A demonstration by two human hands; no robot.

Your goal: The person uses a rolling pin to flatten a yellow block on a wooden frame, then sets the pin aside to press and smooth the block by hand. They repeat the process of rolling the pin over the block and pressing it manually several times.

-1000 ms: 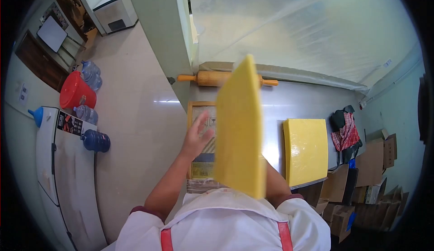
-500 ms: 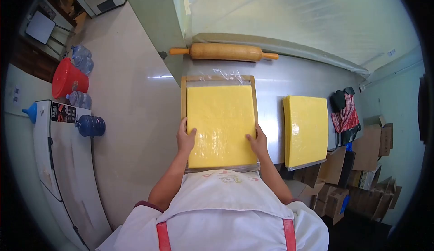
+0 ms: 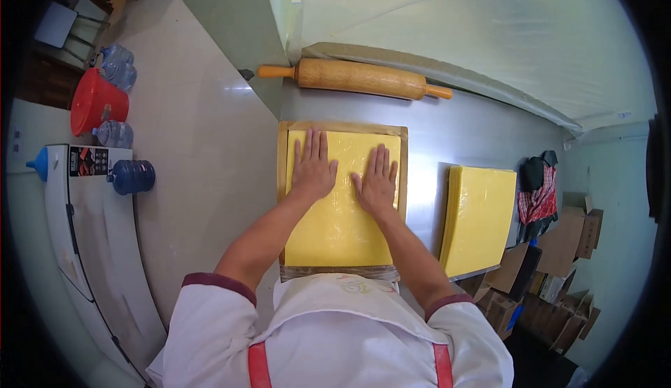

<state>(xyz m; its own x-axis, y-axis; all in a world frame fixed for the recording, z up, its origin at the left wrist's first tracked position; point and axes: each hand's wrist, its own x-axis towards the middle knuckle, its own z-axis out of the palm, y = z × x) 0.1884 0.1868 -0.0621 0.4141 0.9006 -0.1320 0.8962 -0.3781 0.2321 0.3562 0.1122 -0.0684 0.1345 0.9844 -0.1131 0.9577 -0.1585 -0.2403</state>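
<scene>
A yellow slab wrapped in clear plastic (image 3: 342,238) lies inside a shallow wooden frame (image 3: 403,178) directly before me. My left hand (image 3: 314,171) rests flat on its upper left part, fingers stretched out and pointing away from me. On the upper right part lies my right hand (image 3: 377,182), also flat with the fingers extended and the thumb apart. Neither hand holds anything. Beyond the frame, along the back of the metal table (image 3: 489,133), sits a wooden rolling pin (image 3: 360,78).
Right of the frame is a stack of similar yellow slabs (image 3: 482,220). A dark and red checked cloth (image 3: 538,196) lies behind it. Cardboard boxes (image 3: 563,241) crowd the right side. Across the floor stand a red tub (image 3: 99,101), water jugs (image 3: 131,177) and a white freezer (image 3: 105,227).
Both hands have left the slab's side edges, moved forward and inward, and now lie flat on its top. The slab sits slightly further back within the frame's view.
</scene>
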